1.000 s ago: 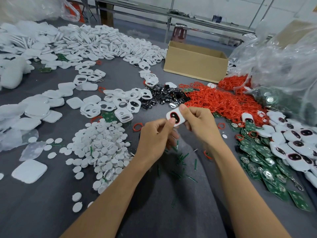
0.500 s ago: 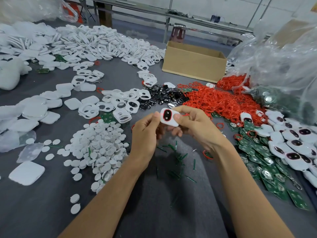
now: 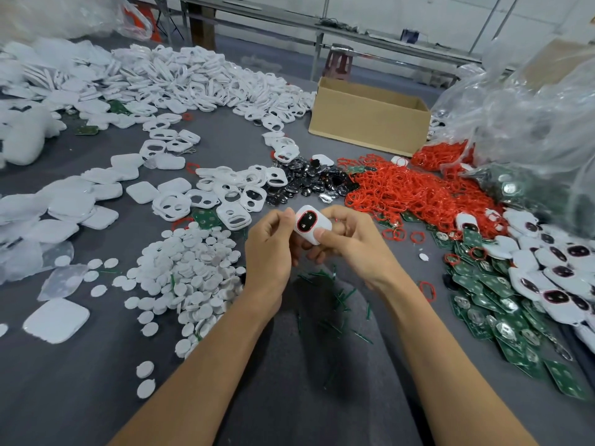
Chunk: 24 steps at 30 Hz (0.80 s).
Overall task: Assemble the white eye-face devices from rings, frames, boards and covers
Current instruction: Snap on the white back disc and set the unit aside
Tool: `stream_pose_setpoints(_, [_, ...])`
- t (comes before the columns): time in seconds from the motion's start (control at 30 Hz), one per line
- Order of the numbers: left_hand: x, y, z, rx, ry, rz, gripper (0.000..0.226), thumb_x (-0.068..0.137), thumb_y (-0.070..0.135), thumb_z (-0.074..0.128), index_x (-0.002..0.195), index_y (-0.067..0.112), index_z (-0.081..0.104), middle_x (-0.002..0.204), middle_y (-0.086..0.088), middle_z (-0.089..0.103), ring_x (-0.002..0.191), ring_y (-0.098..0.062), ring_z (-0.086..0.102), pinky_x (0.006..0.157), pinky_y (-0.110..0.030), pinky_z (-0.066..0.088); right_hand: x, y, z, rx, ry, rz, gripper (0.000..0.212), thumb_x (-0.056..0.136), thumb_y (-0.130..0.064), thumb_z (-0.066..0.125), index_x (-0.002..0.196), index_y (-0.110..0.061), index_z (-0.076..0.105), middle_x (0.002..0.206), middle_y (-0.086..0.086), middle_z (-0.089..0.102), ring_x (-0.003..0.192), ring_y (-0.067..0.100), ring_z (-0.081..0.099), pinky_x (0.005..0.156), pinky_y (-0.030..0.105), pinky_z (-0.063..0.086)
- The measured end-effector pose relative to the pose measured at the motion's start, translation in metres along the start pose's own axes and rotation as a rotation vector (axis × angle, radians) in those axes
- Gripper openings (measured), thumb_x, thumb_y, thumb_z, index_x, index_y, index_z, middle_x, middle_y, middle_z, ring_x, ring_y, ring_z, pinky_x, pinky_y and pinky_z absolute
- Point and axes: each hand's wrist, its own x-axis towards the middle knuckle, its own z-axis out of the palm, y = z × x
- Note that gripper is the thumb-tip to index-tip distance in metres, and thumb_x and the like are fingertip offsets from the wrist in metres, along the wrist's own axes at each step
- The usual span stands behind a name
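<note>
Fingers (image 3: 320,234) of the right hand (image 3: 351,241) are pinching one eye-face device (image 3: 308,222) by its lower edge. The left hand (image 3: 270,249) nips the opposite side, I'd guess to squeeze the red-ringed eye in snug. It's held just above the surface (image 3: 80,397), dead centre, so every pile is an easy reach: frames (image 3: 231,194) right behind, red rings (image 3: 418,194) off to the right, green boards (image 3: 502,317) and finished devices (image 3: 563,278) further right.
</note>
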Motion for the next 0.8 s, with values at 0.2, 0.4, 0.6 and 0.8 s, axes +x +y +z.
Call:
stream_pose_setpoints(0.2, [0.0014, -0.0010, -0.0002, -0.004, 0.009, -0.005, 0.040, 0.100, 0.027, 0.051, 0.062, 0.018, 0.052, 0.056, -0.001, 0.050, 0.055, -0.017, 0.043, 0.044, -0.022, 0.034, -0.0012, -0.0011, 0.0012, 0.123, -0.055, 0.070, 0.011, 0.094, 0.009, 0.046, 0.101, 0.004, 0.052, 0.068, 0.012, 0.066, 0.051, 0.018, 0.059, 0.053, 0.025, 0.048])
stream_pose_setpoints(0.4, [0.0006, -0.0012, 0.0008, -0.002, -0.016, 0.010, 0.037, 0.100, 0.024, 0.051, 0.066, 0.012, 0.053, 0.052, 0.002, 0.051, 0.048, -0.011, 0.044, 0.041, -0.019, 0.034, -0.0015, -0.0019, -0.0012, 0.110, -0.078, 0.058, 0.012, 0.095, 0.007, 0.044, 0.092, 0.001, 0.054, 0.067, 0.012, 0.067, 0.050, 0.018, 0.060, 0.052, 0.024, 0.049])
stream_pose_setpoints(0.6, [0.0007, -0.0016, 0.0000, 0.005, -0.009, 0.017, 0.036, 0.100, 0.024, 0.051, 0.065, 0.013, 0.051, 0.054, 0.000, 0.049, 0.050, -0.013, 0.043, 0.042, -0.021, 0.033, -0.0011, 0.0022, 0.0005, 0.075, -0.049, 0.017, 0.011, 0.095, 0.007, 0.045, 0.098, 0.005, 0.054, 0.061, 0.007, 0.066, 0.047, 0.016, 0.057, 0.050, 0.025, 0.047])
stream_pose_setpoints(0.8, [0.0020, -0.0029, 0.0003, 0.003, -0.014, 0.028, 0.037, 0.100, 0.023, 0.051, 0.066, 0.010, 0.052, 0.051, 0.001, 0.050, 0.047, -0.012, 0.043, 0.042, -0.020, 0.034, -0.0023, 0.0022, 0.0004, 0.216, -0.087, 0.062, 0.013, 0.095, 0.005, 0.042, 0.107, 0.006, 0.049, 0.074, 0.020, 0.062, 0.055, 0.021, 0.051, 0.053, 0.024, 0.039])
